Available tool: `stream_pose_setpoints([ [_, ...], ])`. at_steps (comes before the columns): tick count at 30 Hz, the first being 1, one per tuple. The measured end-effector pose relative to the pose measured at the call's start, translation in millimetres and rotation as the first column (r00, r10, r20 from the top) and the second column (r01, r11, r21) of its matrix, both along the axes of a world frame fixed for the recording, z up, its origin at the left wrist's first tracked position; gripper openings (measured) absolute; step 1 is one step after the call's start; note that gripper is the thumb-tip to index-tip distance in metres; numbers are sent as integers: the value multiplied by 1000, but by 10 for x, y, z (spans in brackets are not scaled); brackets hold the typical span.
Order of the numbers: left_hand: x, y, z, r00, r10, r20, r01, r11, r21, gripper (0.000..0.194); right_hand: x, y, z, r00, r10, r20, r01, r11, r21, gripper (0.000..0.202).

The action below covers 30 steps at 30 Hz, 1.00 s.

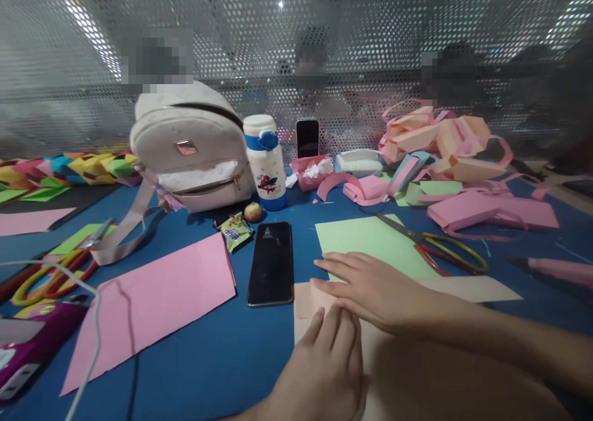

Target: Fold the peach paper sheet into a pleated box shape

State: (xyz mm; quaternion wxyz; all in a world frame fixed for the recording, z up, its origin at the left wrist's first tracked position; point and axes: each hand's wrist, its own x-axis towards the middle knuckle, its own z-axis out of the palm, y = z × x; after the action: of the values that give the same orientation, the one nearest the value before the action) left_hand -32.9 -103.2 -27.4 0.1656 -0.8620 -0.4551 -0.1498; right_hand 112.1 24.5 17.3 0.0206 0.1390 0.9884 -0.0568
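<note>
Two bare hands at work, both to the near right of the black phone (270,266)! The left hand (327,359), fingers bent, sets its tips on the peach paper (303,300) (pinching an edge? cannot tell from here), and the right hand (368,285) lies palm-down, spread, gripping nothing. That paper sits close beside the phone, so a leftward slide, from uneven pressure, could bump it; a crease pressed askew looks likelier. Farther right of the phone, a dragging forearm could shift the green sheet (361,235) and jostle the scissors (414,235) overlapping it.
</note>
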Motion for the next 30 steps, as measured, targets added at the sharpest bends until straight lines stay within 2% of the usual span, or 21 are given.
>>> stream_pose_setpoints([
  [6, 3, -6, -23, 999, 4, -33, -5, 999, -45, 48, -114, -10, 20, 999, 30, 14, -30, 1000, -8, 42],
  [14, -1, -2, -57, 1000, 9, -4, -9, 1000, -5, 46, -209, -13, 38, 999, 47, 3, -47, 999, -2, 41],
  [30, 31, 39, -89, 999, 38, 16, -39, 993, 112, 43, -276, -23, -42, 998, 48, -48, -48, 999, 2, 41],
])
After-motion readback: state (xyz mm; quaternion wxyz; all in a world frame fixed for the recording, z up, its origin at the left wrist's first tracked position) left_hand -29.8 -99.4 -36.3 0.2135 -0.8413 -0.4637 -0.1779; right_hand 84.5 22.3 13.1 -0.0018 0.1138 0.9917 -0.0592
